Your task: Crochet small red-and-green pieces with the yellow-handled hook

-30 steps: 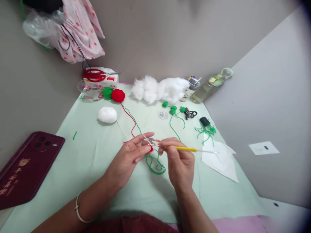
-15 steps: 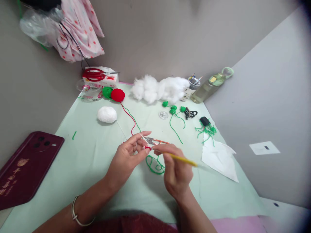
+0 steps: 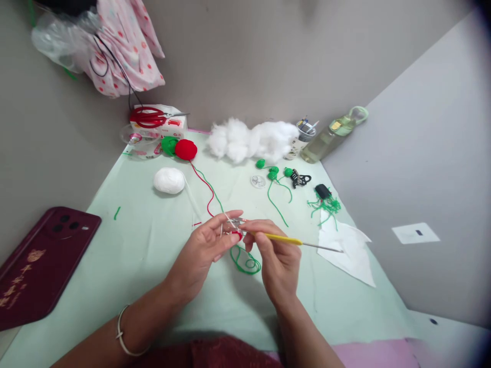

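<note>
My left hand (image 3: 199,250) pinches a small red crochet piece (image 3: 237,235) between thumb and fingers, and white yarn passes over its raised index finger. My right hand (image 3: 279,255) is closed round the yellow handle of a crochet hook (image 3: 282,238). The hook's tip meets the red piece; fingers partly hide the spot. Behind the fingertips lie small thread snips (image 3: 236,222), mostly covered. Under the hands is a loose coil of green yarn (image 3: 245,260). The white yarn leads back to a white ball (image 3: 169,181).
Red (image 3: 186,150) and green (image 3: 169,145) yarn balls sit by red scissors (image 3: 149,117) at the back left. White stuffing (image 3: 251,140), a pen cup (image 3: 305,134) and a bottle (image 3: 333,135) line the back. A phone-like maroon case (image 3: 49,260) lies left, white paper (image 3: 345,250) right.
My right hand has turned the hook, so its handle lies flatter and its metal rear end shows. The snips are more covered by my fingers.
</note>
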Demonstrator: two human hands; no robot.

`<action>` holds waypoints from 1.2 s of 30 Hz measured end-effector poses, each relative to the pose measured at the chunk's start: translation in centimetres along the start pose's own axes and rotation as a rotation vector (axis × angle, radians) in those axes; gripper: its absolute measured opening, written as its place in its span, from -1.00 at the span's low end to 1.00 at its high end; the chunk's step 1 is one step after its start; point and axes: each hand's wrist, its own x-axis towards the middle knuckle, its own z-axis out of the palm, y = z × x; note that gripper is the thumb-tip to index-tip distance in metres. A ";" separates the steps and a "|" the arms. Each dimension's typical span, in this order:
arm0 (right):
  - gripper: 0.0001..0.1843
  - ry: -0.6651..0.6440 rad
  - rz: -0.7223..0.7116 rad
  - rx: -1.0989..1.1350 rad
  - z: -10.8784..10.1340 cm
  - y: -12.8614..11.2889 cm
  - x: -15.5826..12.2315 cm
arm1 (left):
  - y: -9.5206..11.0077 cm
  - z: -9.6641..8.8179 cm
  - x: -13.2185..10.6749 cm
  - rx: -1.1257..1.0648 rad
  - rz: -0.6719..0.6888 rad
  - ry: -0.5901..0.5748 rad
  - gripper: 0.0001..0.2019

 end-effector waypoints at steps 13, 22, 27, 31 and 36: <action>-0.76 0.029 0.088 0.147 -0.9 0.2 0.2 | 0.0 -0.2 0.6 -0.190 -0.071 0.011 -0.67; -0.76 0.038 0.261 0.344 -0.8 0.6 0.4 | 0.2 -0.2 0.1 0.067 0.061 0.001 -0.67; -0.76 0.022 0.162 0.197 -0.9 0.4 -0.1 | 0.1 -0.5 0.1 0.141 0.111 0.039 -0.67; -0.71 -0.039 -0.194 -0.169 -0.5 0.4 -0.9 | -0.2 -0.4 -0.1 0.178 0.174 0.080 -0.65; -0.60 -0.079 -0.555 -0.561 -0.2 0.9 -1.3 | -0.2 -0.4 0.0 0.045 0.040 0.023 -0.49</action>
